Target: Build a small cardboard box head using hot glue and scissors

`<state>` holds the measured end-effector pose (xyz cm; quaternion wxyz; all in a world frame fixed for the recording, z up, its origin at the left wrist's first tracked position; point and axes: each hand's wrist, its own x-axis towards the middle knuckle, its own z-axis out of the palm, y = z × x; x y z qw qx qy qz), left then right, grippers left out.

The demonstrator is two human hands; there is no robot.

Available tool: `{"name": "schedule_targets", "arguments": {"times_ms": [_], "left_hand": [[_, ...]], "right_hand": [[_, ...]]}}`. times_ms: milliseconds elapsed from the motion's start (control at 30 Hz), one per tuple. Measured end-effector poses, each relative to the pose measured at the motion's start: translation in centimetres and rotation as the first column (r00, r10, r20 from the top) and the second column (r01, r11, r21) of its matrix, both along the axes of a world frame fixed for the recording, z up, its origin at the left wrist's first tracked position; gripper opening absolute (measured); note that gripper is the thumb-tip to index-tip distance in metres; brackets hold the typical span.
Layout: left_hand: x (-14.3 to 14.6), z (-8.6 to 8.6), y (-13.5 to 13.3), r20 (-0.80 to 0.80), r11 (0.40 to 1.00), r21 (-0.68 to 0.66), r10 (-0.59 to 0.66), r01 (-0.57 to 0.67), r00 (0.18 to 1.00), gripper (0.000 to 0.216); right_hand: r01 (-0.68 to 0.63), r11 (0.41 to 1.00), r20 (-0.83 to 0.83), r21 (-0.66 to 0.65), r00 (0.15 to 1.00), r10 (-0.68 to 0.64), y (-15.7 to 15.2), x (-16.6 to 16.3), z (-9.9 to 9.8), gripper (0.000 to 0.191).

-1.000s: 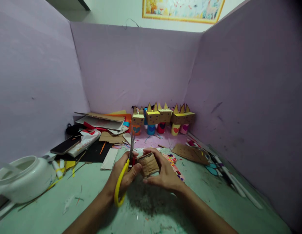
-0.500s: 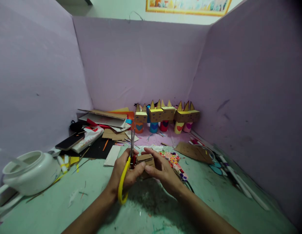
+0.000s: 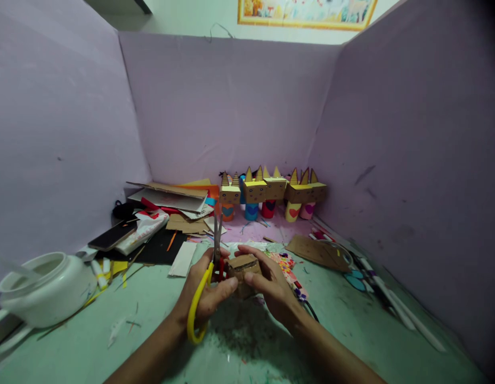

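My left hand (image 3: 205, 293) is closed around yellow-handled scissors (image 3: 199, 304), whose blades point up and away, while its thumb and fingers also press on a small brown cardboard piece (image 3: 243, 266). My right hand (image 3: 271, 285) grips the same cardboard piece from the right, fingers curled over its top. Both hands meet just above the green table (image 3: 91, 341), near its middle.
Several cardboard figures with pointed ears (image 3: 271, 189) stand in a row by the back wall. A pile of card and paper (image 3: 171, 205) and a phone (image 3: 111, 234) lie at the left, a white pot (image 3: 43, 288) nearer. Cardboard scrap (image 3: 317, 250) and pens (image 3: 395, 309) lie right. Purple partitions (image 3: 411, 160) enclose the table.
The cardboard piece has been turned and lowered between the hands, now showing less of its flat face. The hands stay together at the same spot; the view shifted slightly.
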<state>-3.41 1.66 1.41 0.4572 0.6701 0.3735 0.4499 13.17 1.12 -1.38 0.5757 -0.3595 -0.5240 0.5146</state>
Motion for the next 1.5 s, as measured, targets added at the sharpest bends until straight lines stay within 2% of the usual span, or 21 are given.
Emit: {"name": "schedule_targets", "arguments": {"times_ms": [167, 367, 567, 700, 1167, 1300, 1400, 1500], "left_hand": [[0.2, 0.4, -0.3, -0.043, 0.999, 0.001, 0.034, -0.034, 0.998, 0.043], [0.1, 0.7, -0.3, -0.025, 1.0, 0.02, 0.001, -0.001, 1.0, 0.042], [0.1, 0.5, -0.4, -0.086, 1.0, 0.027, 0.009, -0.007, 0.996, 0.043], [0.5, 0.5, -0.6, -0.1, 0.999, 0.021, 0.043, -0.041, 0.994, 0.043], [1.1, 0.9, -1.6, -0.136, 0.989, 0.07, 0.141, -0.132, 0.981, 0.036], [0.9, 0.8, -1.2, -0.017, 0.994, 0.012, 0.106, -0.106, 0.994, 0.038], [0.4, 0.4, -0.4, 0.143, 0.994, -0.072, 0.094, -0.084, 0.985, 0.039], [0.1, -0.1, 0.1, 0.209, 0.99, -0.099, 0.115, -0.096, 0.971, 0.036]], "right_hand": [[0.014, 0.999, 0.015, 0.05, 1.0, -0.015, 0.1, -0.2, -0.5, 0.068], [-0.031, 0.999, -0.044, 0.043, 0.998, 0.033, 0.3, -0.2, -0.9, 0.077], [-0.076, 0.997, -0.133, 0.033, 0.988, 0.08, 0.7, 0.0, -1.3, 0.076], [-0.079, 0.996, -0.12, 0.029, 0.989, 0.082, 0.7, 0.0, -1.3, 0.074], [0.004, 1.0, -0.107, -0.019, 0.994, -0.006, -1.0, -0.5, 0.6, 0.068], [-0.028, 0.999, -0.103, -0.016, 0.994, 0.027, -0.9, -0.4, 0.8, 0.07], [-0.074, 0.997, -0.149, 0.011, 0.986, 0.075, -0.7, -0.3, 1.1, 0.082], [-0.098, 0.995, -0.148, 0.012, 0.984, 0.098, -0.7, -0.3, 1.3, 0.091]]}}
